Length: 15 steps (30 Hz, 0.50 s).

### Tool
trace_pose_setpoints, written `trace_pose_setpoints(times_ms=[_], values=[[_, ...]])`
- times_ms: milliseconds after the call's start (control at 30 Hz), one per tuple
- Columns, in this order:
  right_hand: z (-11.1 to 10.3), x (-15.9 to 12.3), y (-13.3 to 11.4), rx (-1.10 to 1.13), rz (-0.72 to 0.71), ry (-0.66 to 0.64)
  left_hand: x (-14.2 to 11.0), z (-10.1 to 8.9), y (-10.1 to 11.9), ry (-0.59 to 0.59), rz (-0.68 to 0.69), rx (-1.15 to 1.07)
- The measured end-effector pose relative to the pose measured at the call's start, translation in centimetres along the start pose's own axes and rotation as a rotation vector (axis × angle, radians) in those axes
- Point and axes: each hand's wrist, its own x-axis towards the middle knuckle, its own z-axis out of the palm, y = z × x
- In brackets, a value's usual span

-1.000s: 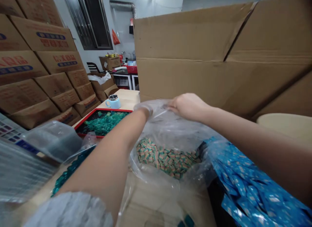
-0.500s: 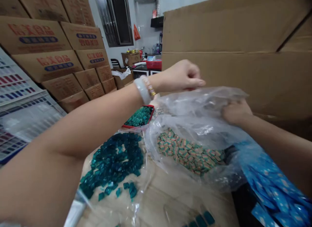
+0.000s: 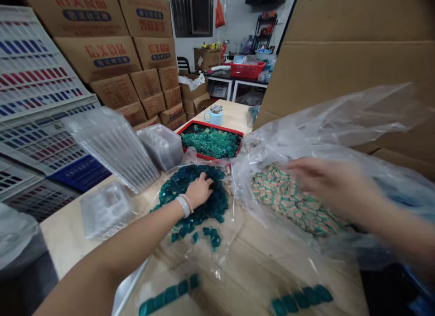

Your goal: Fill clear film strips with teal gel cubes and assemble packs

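Observation:
My left hand (image 3: pixel 200 191) rests on a pile of dark teal, glossy, translucent pieces (image 3: pixel 181 182), its fingers apart and the tips among them. The pieces lie on clear plastic on the table. To the right, my right hand (image 3: pixel 322 178) is smeared by motion over an opened clear plastic bag (image 3: pixel 248 189). Inside the bag are many small pieces striped in pale pink and teal (image 3: pixel 282 193). Whether the right fingers hold anything is unclear. Nearer to me, one row of teal squares (image 3: pixel 170 294) lies at left and another row (image 3: pixel 302 300) at right.
Behind the pile stand a red-rimmed tray (image 3: pixel 211 158) of shredded green material and a light blue mug (image 3: pixel 215 116). Stacked clear plastic trays (image 3: pixel 115 146) lean at left by plastic crates (image 3: pixel 44 94). Cardboard boxes (image 3: pixel 108 55) rise behind; a large cardboard sheet (image 3: pixel 346 67) stands at right.
My left hand has moved from the plastic bag down to the teal pile. My right hand no longer grips the bag's raised edge and is lower, over the striped pieces. The view has shifted left.

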Motion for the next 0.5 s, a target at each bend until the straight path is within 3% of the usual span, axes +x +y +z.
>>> trace_pose_setpoints(times_ms=[67, 100, 167, 233, 333, 433, 500], values=[[6.4, 2.7, -4.9, 0.102, -0.098, -0.104, -0.7, 0.2, -0.1, 0.021, -0.015, -0.02], [9.3, 4.0, -6.5, 0.108, -0.083, -0.15, -1.1, 0.0, -0.4, 0.036, -0.029, -0.041], [14.1, 6.2, -8.0, 0.024, 0.031, -0.151, -1.8, -0.4, -1.3, 0.082, -0.073, -0.124], [17.2, 7.4, -8.0, -0.032, 0.1, -0.145, -2.5, -1.0, -2.4, 0.121, -0.118, -0.303], [19.2, 7.0, -7.0, -0.073, 0.14, -0.155, -3.6, -1.3, -3.1, 0.075, -0.266, -0.814], [19.6, 5.6, -6.5, -0.091, 0.162, -0.153, -4.6, -1.1, -2.4, -0.033, -0.435, -1.44], [19.6, 4.9, -6.6, -0.09, 0.168, -0.153, -5.4, -1.0, -1.5, -0.101, -0.483, -1.73]])
